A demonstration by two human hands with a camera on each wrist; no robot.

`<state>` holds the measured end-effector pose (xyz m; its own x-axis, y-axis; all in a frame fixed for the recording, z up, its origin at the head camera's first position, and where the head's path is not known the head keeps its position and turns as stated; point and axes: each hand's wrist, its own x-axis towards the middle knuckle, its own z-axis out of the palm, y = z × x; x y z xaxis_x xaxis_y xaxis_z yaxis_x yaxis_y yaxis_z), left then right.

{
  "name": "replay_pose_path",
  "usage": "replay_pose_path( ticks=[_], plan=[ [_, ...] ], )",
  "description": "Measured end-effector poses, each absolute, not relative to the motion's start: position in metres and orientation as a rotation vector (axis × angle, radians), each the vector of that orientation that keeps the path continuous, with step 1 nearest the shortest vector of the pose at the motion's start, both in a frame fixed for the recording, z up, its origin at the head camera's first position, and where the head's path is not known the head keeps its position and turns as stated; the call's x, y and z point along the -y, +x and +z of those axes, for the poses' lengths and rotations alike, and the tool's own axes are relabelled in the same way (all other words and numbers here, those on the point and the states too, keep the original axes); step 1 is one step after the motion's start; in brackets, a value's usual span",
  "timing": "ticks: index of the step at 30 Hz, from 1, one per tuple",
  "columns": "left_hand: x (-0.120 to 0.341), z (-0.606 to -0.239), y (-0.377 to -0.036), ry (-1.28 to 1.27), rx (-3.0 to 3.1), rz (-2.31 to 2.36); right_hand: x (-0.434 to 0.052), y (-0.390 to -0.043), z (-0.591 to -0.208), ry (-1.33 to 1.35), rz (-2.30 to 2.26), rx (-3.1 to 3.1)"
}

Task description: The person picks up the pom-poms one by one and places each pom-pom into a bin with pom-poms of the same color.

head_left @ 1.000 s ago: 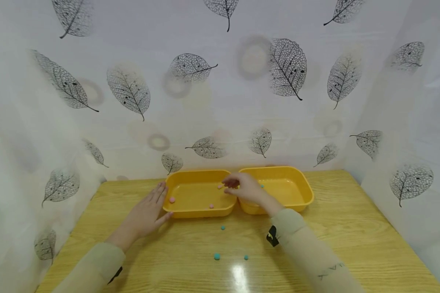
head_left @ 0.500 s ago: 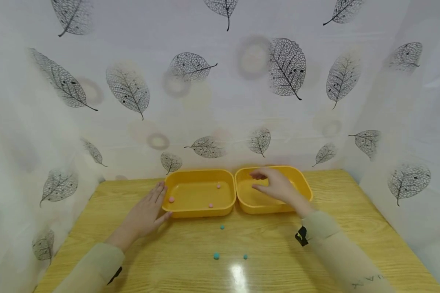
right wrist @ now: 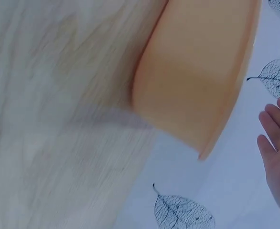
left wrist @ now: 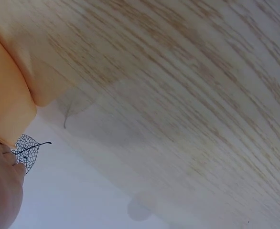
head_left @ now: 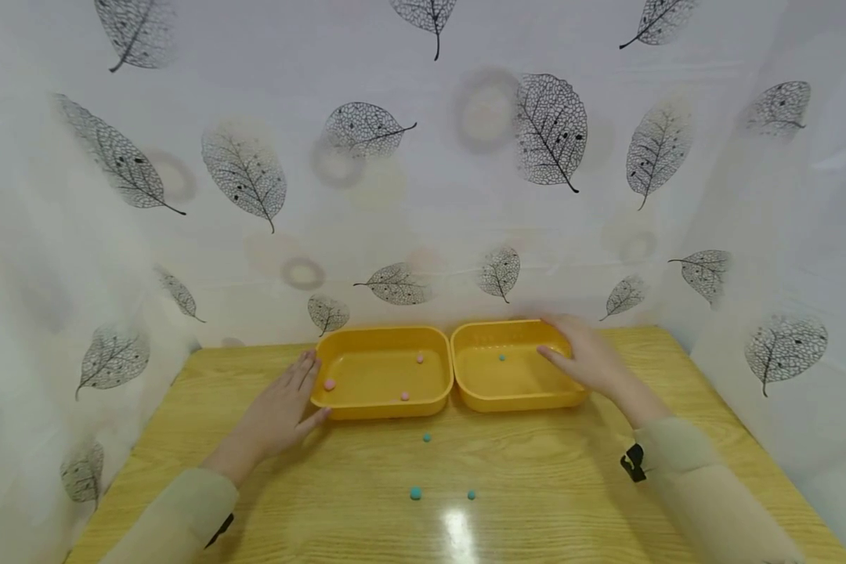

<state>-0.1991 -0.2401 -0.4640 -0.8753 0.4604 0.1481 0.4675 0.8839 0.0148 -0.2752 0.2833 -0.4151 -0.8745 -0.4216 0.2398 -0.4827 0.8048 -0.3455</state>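
Presently, my left hand (head_left: 280,407), fingers straight, touches the left tray (head_left: 384,411) (three pink balls (head_left: 330,385) inside). My right hand (head_left: 587,358), thumb and fingers wide apart, is at the right tray (head_left: 522,403), which holds one teal ball (head_left: 502,357).

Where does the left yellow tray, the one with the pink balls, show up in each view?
Head: the left yellow tray is below and just left of centre, beside the left hand.
Left wrist: the tray is at the left edge, cut off by the frame.
Right wrist: not in it; that is the right tray.
Shared landmark: the leaf-print cloth.
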Motion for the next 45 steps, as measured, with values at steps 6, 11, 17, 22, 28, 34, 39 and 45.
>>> replay_pose_path(
  ticks=[6, 11, 17, 22, 28, 34, 39, 45],
  plan=[
    [0.241, -0.465, -0.201, -0.716, 2.928, -0.075, -0.303, -0.271, -0.422, 0.673, 0.467, 2.834],
    [0.240, -0.463, -0.201, -0.712, 2.949, -0.054, -0.313, -0.267, -0.433, 0.684, 0.407, 2.794],
    [0.240, -0.462, -0.200, -0.716, 2.956, -0.034, -0.325, -0.261, -0.449, 0.697, 0.391, 2.815],
    [0.241, -0.461, -0.200, -0.722, 2.945, -0.013, -0.331, -0.254, -0.454, 0.681, 0.381, 2.909],
    [0.242, -0.460, -0.201, -0.744, 2.934, 0.054, -0.333, -0.250, -0.456, 0.688, 0.379, 2.943],
    [0.241, -0.458, -0.200, -0.814, 2.896, 0.115, -0.333, -0.250, -0.459, 0.710, 0.355, 2.917],
    [0.235, -0.458, -0.200, -0.883, 2.826, 0.160, -0.334, -0.252, -0.461, 0.715, 0.339, 2.930],
    [0.217, -0.452, -0.194, -0.941, 2.781, 0.167, -0.334, -0.252, -0.462, 0.708, 0.362, 2.945]
  ],
)
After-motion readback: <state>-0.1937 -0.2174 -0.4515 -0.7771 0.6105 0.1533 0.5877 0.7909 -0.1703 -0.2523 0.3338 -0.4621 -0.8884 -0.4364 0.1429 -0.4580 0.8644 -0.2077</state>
